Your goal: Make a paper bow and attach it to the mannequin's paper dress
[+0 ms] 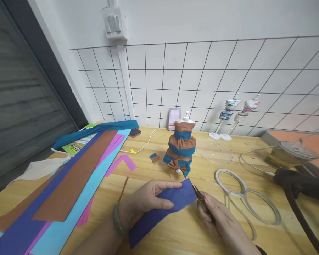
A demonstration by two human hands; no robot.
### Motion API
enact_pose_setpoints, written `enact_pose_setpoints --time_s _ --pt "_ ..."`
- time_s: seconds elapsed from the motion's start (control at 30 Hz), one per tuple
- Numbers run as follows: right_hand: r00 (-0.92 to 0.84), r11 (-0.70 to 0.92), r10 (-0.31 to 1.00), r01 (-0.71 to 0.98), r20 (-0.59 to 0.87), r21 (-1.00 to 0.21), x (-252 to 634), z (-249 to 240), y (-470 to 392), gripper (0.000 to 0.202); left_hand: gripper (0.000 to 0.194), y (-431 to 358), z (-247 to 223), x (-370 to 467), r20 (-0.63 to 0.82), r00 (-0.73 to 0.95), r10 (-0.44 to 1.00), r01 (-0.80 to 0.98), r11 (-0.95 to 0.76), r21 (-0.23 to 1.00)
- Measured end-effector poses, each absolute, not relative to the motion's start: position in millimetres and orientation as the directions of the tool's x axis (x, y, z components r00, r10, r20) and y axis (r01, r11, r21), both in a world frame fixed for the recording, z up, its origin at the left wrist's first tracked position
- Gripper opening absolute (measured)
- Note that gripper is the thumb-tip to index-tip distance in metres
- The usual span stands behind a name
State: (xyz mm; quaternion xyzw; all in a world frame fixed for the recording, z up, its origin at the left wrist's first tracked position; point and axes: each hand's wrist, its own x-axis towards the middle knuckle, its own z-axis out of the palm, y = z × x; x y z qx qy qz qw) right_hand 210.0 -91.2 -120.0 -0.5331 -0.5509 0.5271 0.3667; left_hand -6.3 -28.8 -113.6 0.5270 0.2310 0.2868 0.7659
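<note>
My left hand [146,198] pinches a dark blue strip of crepe-like paper [183,196] between thumb and fingers. The strip slants down toward the front edge of the view. In my right hand [222,216] is a small pair of thread snips [202,202], its pointed blades right at the strip's far right corner. Whether the blades touch the paper I cannot tell. Just beyond the strip stands a small dress form [182,141] wrapped in brown and teal gathered bands, with a brown bow [177,165] low on its front.
Long coloured strips [69,180] are piled at left, by a phone [135,132] and white cable [149,141]. Rolls of tape [230,170] lie at right, near a black-handled tool [303,184] and a spool [289,154]. Two small mannequins [230,109] stand by the gridded wall.
</note>
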Motion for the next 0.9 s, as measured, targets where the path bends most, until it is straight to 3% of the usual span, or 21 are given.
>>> enact_pose_setpoints --time_s 0.47,0.9 --pt "-0.11 -0.166 0.979 0.077 -0.174 -0.983 202 -123 -92 0.04 0.058 -30 -125 0 -0.023 0.767 0.642 -0.179 0.247 0.952" --pt "-0.085 -0.168 0.981 0.08 -0.175 -0.982 201 -124 -90 0.041 0.058 -30 -127 2 -0.003 0.76 0.65 -0.184 0.22 0.958"
